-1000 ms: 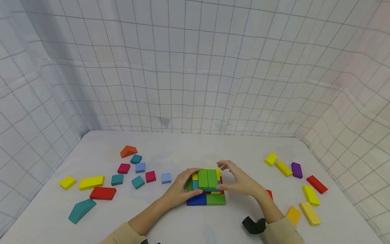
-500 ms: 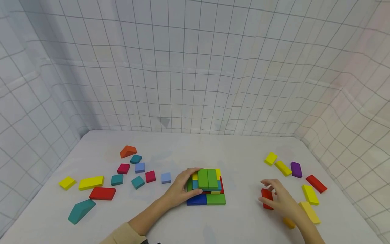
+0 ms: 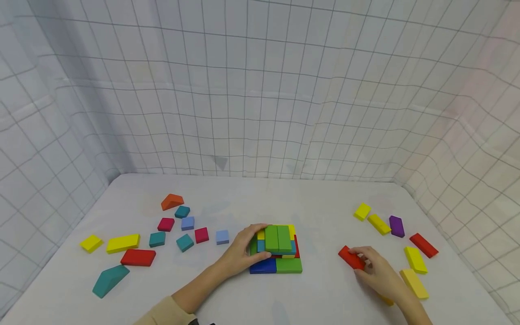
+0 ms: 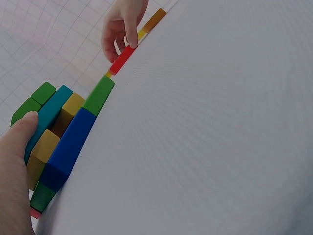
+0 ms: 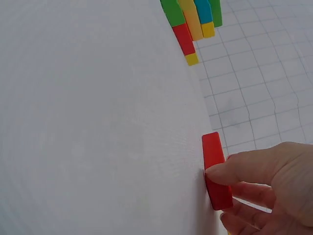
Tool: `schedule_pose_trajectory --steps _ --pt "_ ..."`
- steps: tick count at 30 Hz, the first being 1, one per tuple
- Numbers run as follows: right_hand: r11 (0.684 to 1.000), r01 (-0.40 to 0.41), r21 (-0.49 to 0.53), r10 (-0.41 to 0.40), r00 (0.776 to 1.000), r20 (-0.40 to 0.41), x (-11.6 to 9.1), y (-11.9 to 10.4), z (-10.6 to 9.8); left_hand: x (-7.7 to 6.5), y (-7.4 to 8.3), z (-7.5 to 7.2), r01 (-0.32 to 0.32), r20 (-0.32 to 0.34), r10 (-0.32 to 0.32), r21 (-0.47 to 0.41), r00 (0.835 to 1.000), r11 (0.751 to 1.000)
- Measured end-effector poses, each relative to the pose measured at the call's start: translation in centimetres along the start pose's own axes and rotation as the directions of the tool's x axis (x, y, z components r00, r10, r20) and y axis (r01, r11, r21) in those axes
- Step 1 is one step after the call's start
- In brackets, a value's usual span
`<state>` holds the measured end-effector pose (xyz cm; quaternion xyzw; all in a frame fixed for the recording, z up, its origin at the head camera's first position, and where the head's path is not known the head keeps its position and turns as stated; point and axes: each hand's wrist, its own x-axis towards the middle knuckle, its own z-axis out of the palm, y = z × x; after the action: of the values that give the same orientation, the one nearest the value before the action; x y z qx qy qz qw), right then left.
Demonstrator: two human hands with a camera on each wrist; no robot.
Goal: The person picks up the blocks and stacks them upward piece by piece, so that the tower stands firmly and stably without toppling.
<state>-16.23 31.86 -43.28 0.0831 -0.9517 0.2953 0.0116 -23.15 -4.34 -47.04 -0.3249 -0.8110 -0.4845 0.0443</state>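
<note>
A low layered stack of coloured blocks stands at the middle of the table, with two green blocks side by side on top. My left hand holds the stack's left side, thumb at the front and fingers toward the back. In the left wrist view the thumb presses near a teal block, above a blue block at the base. Right of the stack, my right hand pinches a red rectangular block. The right wrist view shows the thumb across that red block, close to the tabletop.
On the left lie several loose blocks, among them a teal angled block, a red block and an orange triangular block. More lie on the right, including a purple block and yellow ones. A grid-patterned curtain encloses the table.
My right hand has moved from the stack rightward to the red block and now pinches it; that block has turned. My left hand has stayed at the stack.
</note>
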Motion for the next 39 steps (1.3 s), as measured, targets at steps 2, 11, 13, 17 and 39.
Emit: schedule_pose_trajectory --steps 2,11,13,17,39 --pt "1.0 0.001 -0.01 -0.002 1.0 -0.027 0.1 0.2 0.1 0.0 0.0 0.0 -0.001 0.001 0.001 0.001 1.0 1.0" --pt "1.0 -0.014 -0.003 0.014 0.999 -0.029 1.7 -0.7 -0.6 0.0 0.0 0.0 0.009 0.006 -0.009 0.009 1.0 1.0" --pt "0.996 0.093 0.013 -0.092 0.995 -0.049 2.7 -1.5 -0.6 0.0 0.1 0.0 0.01 0.01 -0.01 0.009 1.0 1.0" --pt "0.961 0.274 0.049 -0.27 0.96 -0.076 5.2 -3.9 -0.3 0.1 0.1 0.1 0.015 0.015 -0.015 0.009 1.0 1.0" --pt "0.849 0.477 0.226 -0.515 0.843 0.156 10.6 -11.0 3.5 0.0 0.2 -0.2 -0.009 0.023 0.009 0.014 1.0 1.0"
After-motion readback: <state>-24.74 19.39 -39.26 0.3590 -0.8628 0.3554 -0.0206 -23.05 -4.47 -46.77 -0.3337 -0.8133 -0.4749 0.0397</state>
